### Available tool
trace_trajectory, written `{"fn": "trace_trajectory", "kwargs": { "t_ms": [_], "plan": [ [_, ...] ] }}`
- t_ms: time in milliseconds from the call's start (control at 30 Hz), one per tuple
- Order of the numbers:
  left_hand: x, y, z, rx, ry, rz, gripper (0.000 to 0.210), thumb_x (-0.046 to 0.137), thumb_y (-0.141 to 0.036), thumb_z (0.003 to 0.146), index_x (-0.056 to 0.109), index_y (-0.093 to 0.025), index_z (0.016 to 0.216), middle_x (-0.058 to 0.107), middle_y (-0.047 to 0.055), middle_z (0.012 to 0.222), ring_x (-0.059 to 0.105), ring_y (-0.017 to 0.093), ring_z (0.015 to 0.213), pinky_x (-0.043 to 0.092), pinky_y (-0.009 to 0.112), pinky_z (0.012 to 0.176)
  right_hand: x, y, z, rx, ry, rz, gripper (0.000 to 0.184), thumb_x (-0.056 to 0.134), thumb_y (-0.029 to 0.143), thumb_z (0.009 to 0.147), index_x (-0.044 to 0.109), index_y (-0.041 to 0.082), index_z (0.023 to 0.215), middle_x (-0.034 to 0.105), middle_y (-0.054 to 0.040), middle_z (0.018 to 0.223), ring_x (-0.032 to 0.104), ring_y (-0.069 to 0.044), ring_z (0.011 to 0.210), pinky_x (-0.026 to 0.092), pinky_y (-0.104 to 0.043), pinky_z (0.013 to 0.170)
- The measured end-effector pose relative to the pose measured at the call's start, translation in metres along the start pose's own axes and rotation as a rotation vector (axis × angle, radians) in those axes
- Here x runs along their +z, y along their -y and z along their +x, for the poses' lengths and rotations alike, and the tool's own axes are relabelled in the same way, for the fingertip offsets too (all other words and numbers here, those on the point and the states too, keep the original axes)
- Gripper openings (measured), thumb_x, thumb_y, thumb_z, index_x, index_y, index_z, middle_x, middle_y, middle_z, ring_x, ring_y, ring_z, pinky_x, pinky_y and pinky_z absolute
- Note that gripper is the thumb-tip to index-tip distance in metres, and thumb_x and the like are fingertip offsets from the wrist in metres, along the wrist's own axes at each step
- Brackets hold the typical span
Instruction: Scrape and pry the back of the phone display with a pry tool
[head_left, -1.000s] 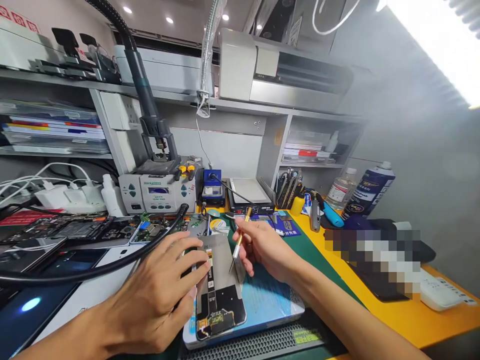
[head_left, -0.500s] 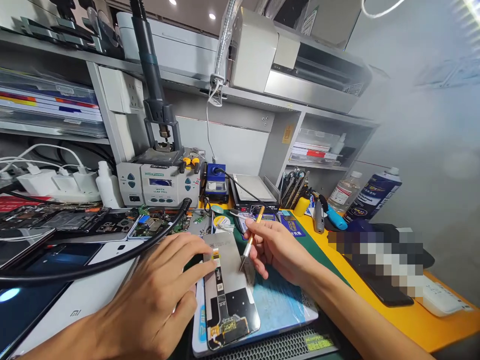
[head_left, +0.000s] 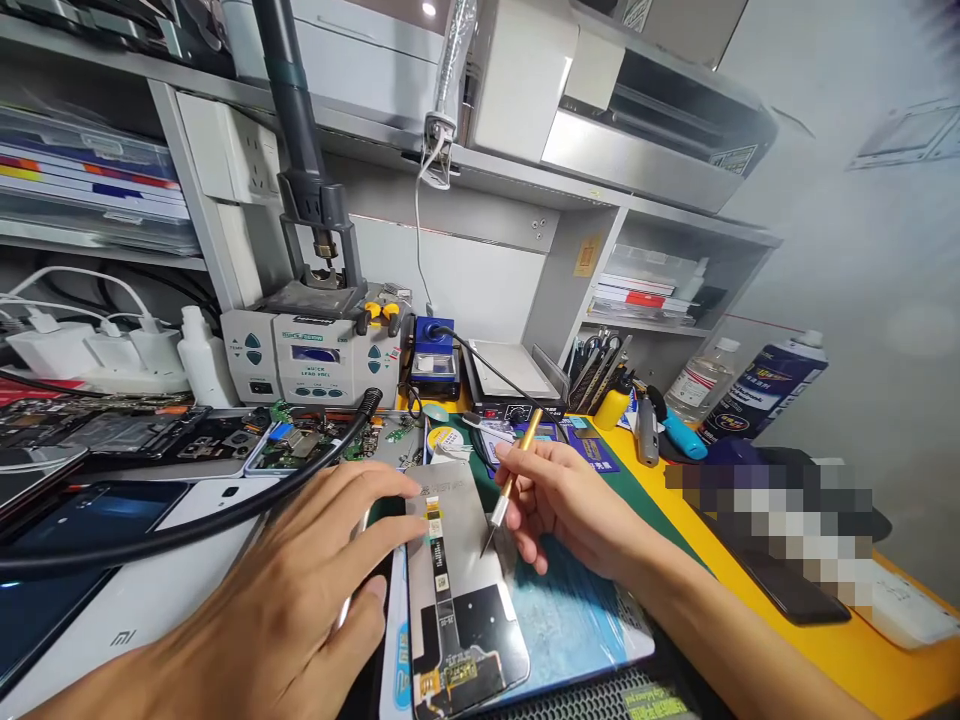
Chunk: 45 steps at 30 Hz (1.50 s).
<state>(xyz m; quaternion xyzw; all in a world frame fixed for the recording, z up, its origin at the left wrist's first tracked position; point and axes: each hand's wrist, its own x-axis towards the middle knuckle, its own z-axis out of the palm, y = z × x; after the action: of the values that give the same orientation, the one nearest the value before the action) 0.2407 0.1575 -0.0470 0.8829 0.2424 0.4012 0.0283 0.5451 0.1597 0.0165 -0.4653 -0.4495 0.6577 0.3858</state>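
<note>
A phone screen [head_left: 466,535] lies on a blue-and-white box-like pad [head_left: 577,605], its metal back upward. Down its left side runs a black flex cable [head_left: 442,575] with gold contacts. The fingers of my left hand [head_left: 300,580] are stretched out and apart, their tips touching the screen's upper left edge. In my right hand [head_left: 562,500] is a craft knife [head_left: 529,437] with a gold handle, pinched between thumb and fingers. Its thin blade points down and left, close over the metal back; whether it touches, I cannot tell.
A black hose [head_left: 247,510] arches across the left, over a white phone back [head_left: 187,570]. Behind stand a hot-air station [head_left: 315,355] and a soldering station [head_left: 435,365]. At the right are a blue spray can [head_left: 772,385], a clear bottle [head_left: 701,385] and a dark phone [head_left: 787,575].
The view has shifted slightly closer. My right hand still grips the craft knife, its blade still over the metal back. My left fingers stay at the screen's edge.
</note>
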Motion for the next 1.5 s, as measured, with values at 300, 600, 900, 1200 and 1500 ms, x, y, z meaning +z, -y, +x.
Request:
{"fn": "trace_trajectory", "kwargs": {
  "t_ms": [300, 600, 900, 1200, 1500],
  "plan": [
    [-0.007, 0.007, 0.010, 0.100, 0.029, 0.055, 0.045, 0.056, -0.004, 0.111, 0.079, -0.029, 0.141, 0.081, 0.008, 0.155, 0.069, 0.027, 0.155, 0.057, 0.044, 0.133, -0.001, -0.002, 0.003, 0.004, 0.024, 0.006, 0.046, 0.083, 0.059, 0.118, 0.068, 0.023, 0.094, 0.073, 0.0011, 0.062, 0.066, -0.015, 0.043, 0.056, -0.022, 0.042],
    [-0.010, 0.013, 0.014, 0.202, 0.042, 0.117, 0.046, 0.056, 0.000, 0.111, 0.074, -0.027, 0.144, 0.090, 0.004, 0.126, 0.085, 0.024, 0.121, 0.057, 0.051, 0.134, 0.000, -0.001, 0.001, 0.002, 0.021, -0.006, 0.046, 0.086, 0.060, 0.115, 0.067, 0.023, 0.094, 0.073, 0.0013, 0.062, 0.066, -0.015, 0.044, 0.057, -0.021, 0.042],
    [-0.007, 0.001, 0.019, 0.200, -0.014, 0.127, 0.035, 0.056, 0.001, 0.110, 0.074, -0.027, 0.121, 0.090, 0.001, 0.120, 0.083, 0.020, 0.109, 0.053, 0.047, 0.131, 0.001, -0.001, 0.001, 0.006, 0.032, -0.019, 0.049, 0.087, 0.063, 0.115, 0.067, 0.023, 0.095, 0.073, 0.0014, 0.062, 0.067, -0.015, 0.044, 0.056, -0.021, 0.042],
    [-0.003, -0.001, 0.019, 0.187, -0.059, 0.181, 0.041, 0.058, -0.001, 0.108, 0.078, -0.023, 0.135, 0.093, 0.004, 0.128, 0.085, 0.025, 0.123, 0.053, 0.049, 0.132, 0.011, 0.001, -0.011, 0.008, 0.109, 0.020, 0.063, 0.108, 0.073, 0.088, 0.075, 0.020, 0.094, 0.078, -0.0008, 0.067, 0.069, -0.015, 0.045, 0.056, -0.021, 0.040],
    [-0.011, -0.012, 0.001, 0.149, 0.006, 0.094, 0.045, 0.060, -0.009, 0.109, 0.074, -0.030, 0.146, 0.093, 0.001, 0.147, 0.082, 0.025, 0.151, 0.046, 0.047, 0.152, 0.035, 0.002, -0.029, 0.086, 0.204, -0.057, 0.082, 0.113, 0.091, 0.070, 0.074, 0.020, 0.081, 0.079, -0.0027, 0.074, 0.067, -0.011, 0.044, 0.056, -0.020, 0.042]
  ]
}}
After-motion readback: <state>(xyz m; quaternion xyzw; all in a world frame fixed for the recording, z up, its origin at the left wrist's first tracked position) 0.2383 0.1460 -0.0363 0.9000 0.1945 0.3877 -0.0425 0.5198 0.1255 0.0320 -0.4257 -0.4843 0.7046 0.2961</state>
